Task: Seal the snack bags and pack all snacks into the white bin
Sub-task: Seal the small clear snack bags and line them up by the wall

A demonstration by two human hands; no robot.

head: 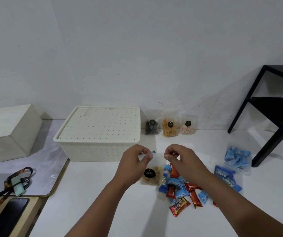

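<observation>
Head camera looks down on a white table [103,194] where the left hand [134,159] and right hand [176,156] pinch the two top corners of a clear snack bag [152,170], thumb and fingers closed on the strip, holding it upright just above the surface in front of the white bin [101,134]. That bag holds pale tan chunks in its lower half and carries a round black sticker with gold lettering too small to read. The bin is rectangular plastic with a dotted, perforated texture; its lid [101,123] is on, so its contents are hidden. Beside it against the wall stand three more clear pouches, each with the same black sticker: a dark snack pouch [152,128], an orange stick pouch [169,129] and a pink-and-white candy pouch [187,128]. Just right of the held bag lies a loose heap of wrapped candies [183,189], glossy blue and red foil; one red wrapper [180,208] reads "beng-beng". Farther right, a clear zip bag [237,156] is full of blue sachets, and a blue packet [226,178] lies near it, its white lettering upside down. A pale wooden box [9,130] sits at far left, closed
</observation>
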